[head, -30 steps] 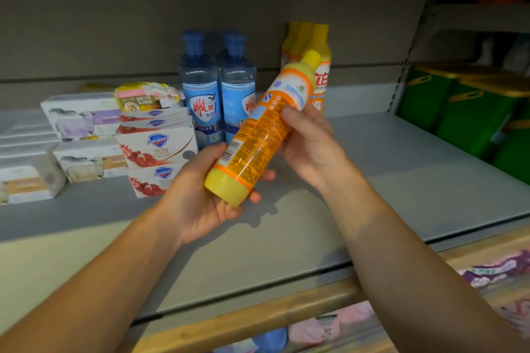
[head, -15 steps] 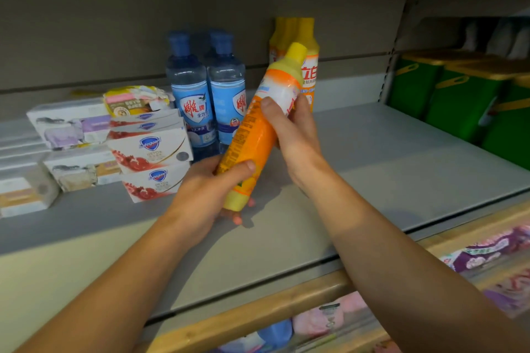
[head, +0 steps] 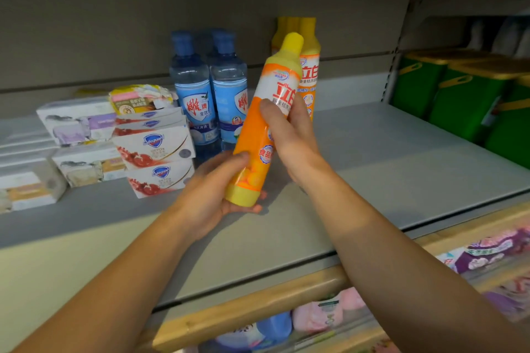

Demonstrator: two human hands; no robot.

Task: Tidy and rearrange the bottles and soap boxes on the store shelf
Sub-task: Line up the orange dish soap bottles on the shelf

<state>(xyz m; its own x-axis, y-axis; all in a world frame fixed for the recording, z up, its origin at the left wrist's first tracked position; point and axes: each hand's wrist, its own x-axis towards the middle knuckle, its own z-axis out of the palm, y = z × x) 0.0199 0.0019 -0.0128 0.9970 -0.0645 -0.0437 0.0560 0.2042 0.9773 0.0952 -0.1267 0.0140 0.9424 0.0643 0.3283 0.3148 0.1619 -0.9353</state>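
Green bins (head: 470,100) right; pink packets (head: 318,315) on lower shelf.

Both forearms reach forward and converge. The left hand (head: 212,195) lies palm up, thumb raised, fingers curled in a cupping grip. The right hand (head: 289,137) sits higher, back toward the camera, thumb and fingers wrapped inward.

A single head-worn camera looks forward and down onto the grey shelf (head: 387,157) from close in front of its front edge. Both forearms reach in from the bottom corners, and the back panel (head: 200,3) fills the top.
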